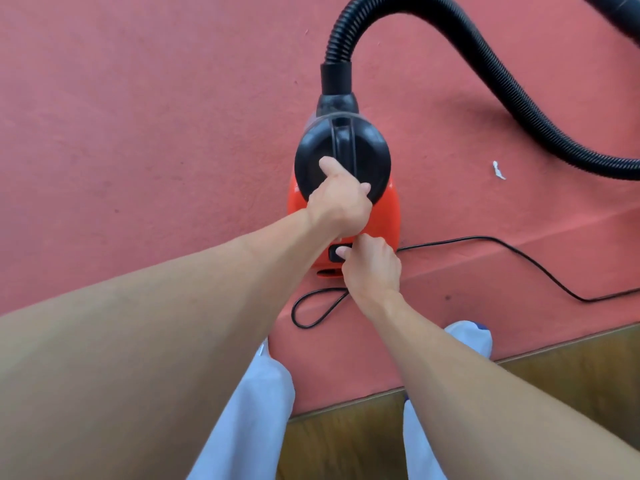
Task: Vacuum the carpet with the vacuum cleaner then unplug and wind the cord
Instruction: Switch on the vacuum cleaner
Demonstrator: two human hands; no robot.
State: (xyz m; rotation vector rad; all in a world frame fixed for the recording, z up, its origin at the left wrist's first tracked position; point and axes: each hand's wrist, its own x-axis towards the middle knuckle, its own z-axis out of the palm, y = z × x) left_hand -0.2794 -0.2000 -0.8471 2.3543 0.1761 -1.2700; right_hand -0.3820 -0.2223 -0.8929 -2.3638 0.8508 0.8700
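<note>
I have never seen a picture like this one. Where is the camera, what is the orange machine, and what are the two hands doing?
The one picture comes from a camera worn on the person's head, looking down, so you see their own arms. The orange machine is a small vacuum cleaner standing on a pink carpet. A black hose curves out of its top. The left hand grips the black handle, thumb on top. The right hand presses a finger on the black switch at the back. A thin black cord lies loose on the carpet, and a white scrap lies to the right.
</note>
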